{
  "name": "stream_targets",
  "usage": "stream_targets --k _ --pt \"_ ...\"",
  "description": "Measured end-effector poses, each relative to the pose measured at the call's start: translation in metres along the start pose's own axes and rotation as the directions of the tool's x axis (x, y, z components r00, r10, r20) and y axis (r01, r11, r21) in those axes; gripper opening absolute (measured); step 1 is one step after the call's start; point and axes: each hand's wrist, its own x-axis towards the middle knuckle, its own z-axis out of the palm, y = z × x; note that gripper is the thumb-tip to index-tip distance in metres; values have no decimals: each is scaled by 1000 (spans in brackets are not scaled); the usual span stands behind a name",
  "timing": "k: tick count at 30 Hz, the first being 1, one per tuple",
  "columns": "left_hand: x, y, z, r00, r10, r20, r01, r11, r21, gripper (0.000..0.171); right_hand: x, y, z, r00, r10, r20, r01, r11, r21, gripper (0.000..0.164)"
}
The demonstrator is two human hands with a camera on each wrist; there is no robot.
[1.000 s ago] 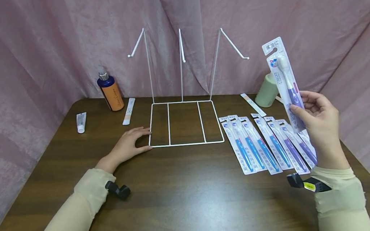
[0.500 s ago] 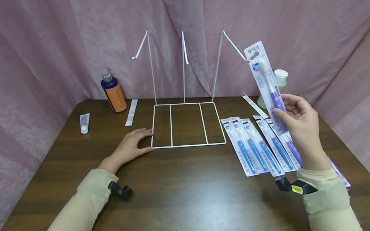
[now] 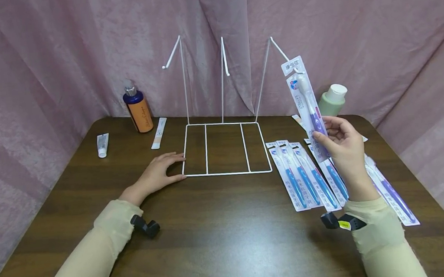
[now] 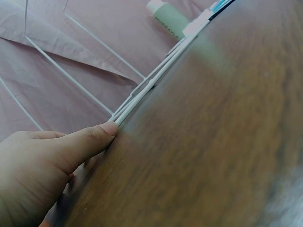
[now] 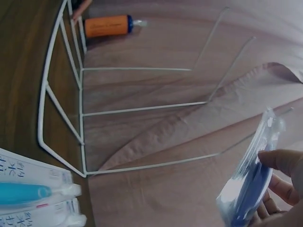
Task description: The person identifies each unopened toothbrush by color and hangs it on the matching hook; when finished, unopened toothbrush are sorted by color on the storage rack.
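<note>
My right hand (image 3: 346, 155) pinches a purple toothbrush in its blister pack (image 3: 306, 110) by the lower end, thumb on the front. The pack stands nearly upright before the right arm of a white wire rack (image 3: 224, 173). This arm's hook tip (image 3: 299, 71) shows at the slot near the top of the card. In the right wrist view the toothbrush pack (image 5: 258, 175) overlaps the end of the arm. My left hand (image 3: 152, 178) rests at the rack's front left corner, fingers on the side rail; the thumb (image 4: 102, 135) presses the corner.
Several packaged toothbrushes (image 3: 295, 176) lie fanned right of the rack, some behind my right hand. A green bottle (image 3: 332, 100) stands behind them. To the left are an orange bottle (image 3: 139, 114), a flat sachet (image 3: 159, 133) and a small tube (image 3: 103, 145). A pink curtain (image 3: 120, 42) hangs behind.
My right hand has carried the toothbrush pack leftward, from beside the rack to the right arm's hook, where the slot and hook tip now line up. The left hand has stayed at the corner.
</note>
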Motion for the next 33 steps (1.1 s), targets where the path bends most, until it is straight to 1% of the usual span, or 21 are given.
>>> stream_targets --k 3,5,7,10,16,23,29,33 --pt "0 1 0 1000 2 -5 -2 1000 0 61 2 4 5 1000 -25 -4 24 993 -119 38" --pt "0 2 0 1000 1 -4 -1 1000 -1 61 4 6 9 999 -33 -8 31 984 -176 41" --pt "0 2 0 1000 3 -1 -4 1000 -3 61 6 8 13 999 -35 -11 32 978 -208 42" --pt "1 2 1 1000 -3 3 3 1000 -11 60 11 12 21 999 -37 -15 32 973 -229 41" --pt "1 -1 2 1000 -6 4 6 1000 -18 60 28 21 41 999 -27 -26 22 980 -199 40" --pt "1 -1 0 1000 -4 -2 4 1000 0 61 47 32 59 999 -28 -42 21 987 -161 41" --pt "0 0 -1 1000 -16 0 16 1000 8 60 65 39 76 998 -12 -55 1 981 -193 42" --pt "0 1 1 1000 -5 -3 5 1000 15 61 74 42 83 998 5 -67 -17 983 -185 42"
